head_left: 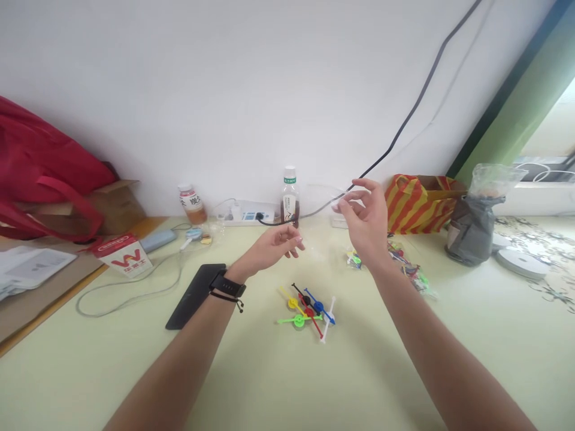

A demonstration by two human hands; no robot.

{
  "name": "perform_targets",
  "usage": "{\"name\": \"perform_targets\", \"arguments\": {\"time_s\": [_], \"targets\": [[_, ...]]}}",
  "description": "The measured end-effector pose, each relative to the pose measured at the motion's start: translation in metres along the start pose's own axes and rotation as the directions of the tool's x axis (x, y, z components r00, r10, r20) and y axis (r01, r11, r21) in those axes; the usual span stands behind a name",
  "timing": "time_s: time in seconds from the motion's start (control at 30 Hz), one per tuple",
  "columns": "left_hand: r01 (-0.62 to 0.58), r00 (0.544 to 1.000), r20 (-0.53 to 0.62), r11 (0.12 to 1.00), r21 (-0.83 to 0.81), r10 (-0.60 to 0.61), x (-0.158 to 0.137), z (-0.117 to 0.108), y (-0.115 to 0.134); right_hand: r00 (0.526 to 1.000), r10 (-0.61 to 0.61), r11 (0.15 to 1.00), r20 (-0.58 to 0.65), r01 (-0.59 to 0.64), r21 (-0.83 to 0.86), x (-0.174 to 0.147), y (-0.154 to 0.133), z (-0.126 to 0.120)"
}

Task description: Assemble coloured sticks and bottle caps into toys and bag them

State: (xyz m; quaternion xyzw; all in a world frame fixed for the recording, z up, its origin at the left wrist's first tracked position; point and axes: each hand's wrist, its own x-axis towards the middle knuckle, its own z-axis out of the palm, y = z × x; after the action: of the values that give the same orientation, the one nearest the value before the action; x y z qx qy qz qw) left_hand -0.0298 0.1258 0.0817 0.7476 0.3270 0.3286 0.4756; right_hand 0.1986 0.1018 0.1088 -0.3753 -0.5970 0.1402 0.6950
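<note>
My right hand is raised at right of centre, its thumb and fingertips pinched on a thin clear plastic bag that barely shows against the wall. Lower and to the left, my left hand hovers over the table with loosely bent fingers and nothing visible in them. A black smartwatch and a dark cord bracelet are on the left wrist. Below both hands lies a cluster of plastic arrow spinners: yellow, green, red, blue, black and white. Some overlap.
Bagged colourful pieces lie beyond my right forearm, near a striped bag and a grey bag. A bottle and power strip stand by the wall. A black phone-like slab lies left, beside a cable and red-white box.
</note>
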Motion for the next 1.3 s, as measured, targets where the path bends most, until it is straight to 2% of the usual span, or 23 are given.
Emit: {"name": "perform_targets", "arguments": {"time_s": [0.07, 0.13, 0.2, 0.3, 0.4, 0.57, 0.67, 0.73, 0.8, 0.87, 0.93, 1.03, 1.1, 1.13, 1.2, 1.3], "targets": [[0.0, 0.999, -0.043, 1.0, 0.015, 0.0, 0.0, -0.004, -0.003, 0.995, -0.076, 0.989, -0.072, 0.066, -0.135, -0.002, 0.0, -0.001], [0.003, 0.997, -0.072, 0.999, 0.033, -0.001, 0.0, -0.009, -0.005, 0.978, -0.18, 0.939, -0.104, 0.139, -0.314, -0.002, -0.003, -0.004], [-0.001, 0.997, -0.072, 0.999, 0.05, 0.004, -0.001, -0.014, -0.005, 0.978, -0.207, 0.883, 0.0, 0.187, -0.431, -0.001, -0.007, -0.008], [-0.012, 1.0, -0.008, 0.996, 0.094, 0.013, -0.005, -0.02, 0.0, 0.969, -0.065, 0.865, 0.237, 0.173, -0.472, 0.001, -0.01, -0.012], [0.007, 0.998, 0.058, 0.989, 0.148, -0.015, -0.01, -0.024, 0.009, 0.934, 0.106, 0.879, 0.342, 0.072, -0.471, 0.002, -0.008, -0.014], [0.012, 0.997, 0.074, 0.979, 0.204, -0.028, -0.013, -0.028, 0.017, 0.801, 0.298, 0.948, 0.519, -0.185, -0.259, 0.002, -0.004, -0.014], [0.003, 1.0, 0.025, 0.975, 0.223, -0.009, -0.012, -0.031, 0.014, 0.778, 0.377, 0.924, 0.503, -0.357, -0.141, 0.003, -0.003, -0.015], [-0.005, 0.999, -0.042, 0.978, 0.21, 0.015, -0.011, -0.033, 0.012, 0.782, 0.409, 0.906, 0.47, -0.412, -0.102, 0.004, -0.003, -0.016], [-0.021, 0.994, -0.105, 0.981, 0.193, 0.042, -0.01, -0.035, 0.011, 0.76, 0.43, 0.891, 0.487, -0.446, -0.091, 0.005, -0.005, -0.018], [-0.036, 0.99, -0.129, 0.982, 0.186, 0.061, -0.01, -0.034, 0.011, 0.678, 0.444, 0.864, 0.586, -0.496, -0.08, 0.005, -0.008, -0.021], [-0.041, 0.991, -0.12, 0.985, 0.17, 0.062, -0.009, -0.032, 0.013, 0.556, 0.422, 0.834, 0.716, -0.548, -0.067, 0.004, -0.011, -0.024], [-0.053, 0.994, -0.091, 0.992, 0.115, 0.064, -0.01, -0.026, 0.017, 0.375, 0.31, 0.806, 0.874, -0.591, -0.033, 0.004, -0.014, -0.027], [-0.064, 0.995, -0.072, 0.994, 0.091, 0.071, -0.01, -0.023, 0.02, 0.279, 0.214, 0.787, 0.936, -0.616, 0.004, 0.004, -0.014, -0.027], [-0.067, 0.995, -0.068, 0.994, 0.087, 0.073, -0.01, -0.022, 0.021, 0.249, 0.177, 0.78, 0.952, -0.626, 0.018, 0.004, -0.013, -0.027], [-0.065, 0.995, -0.074, 0.994, 0.089, 0.072, -0.01, -0.022, 0.022, 0.223, 0.159, 0.776, 0.962, -0.63, 0.018, 0.004, -0.012, -0.028], [-0.056, 0.993, -0.101, 0.992, 0.11, 0.068, -0.011, -0.025, 0.023, 0.169, 0.229, 0.778, 0.959, -0.624, -0.076, 0.003, -0.012, -0.03]]}}
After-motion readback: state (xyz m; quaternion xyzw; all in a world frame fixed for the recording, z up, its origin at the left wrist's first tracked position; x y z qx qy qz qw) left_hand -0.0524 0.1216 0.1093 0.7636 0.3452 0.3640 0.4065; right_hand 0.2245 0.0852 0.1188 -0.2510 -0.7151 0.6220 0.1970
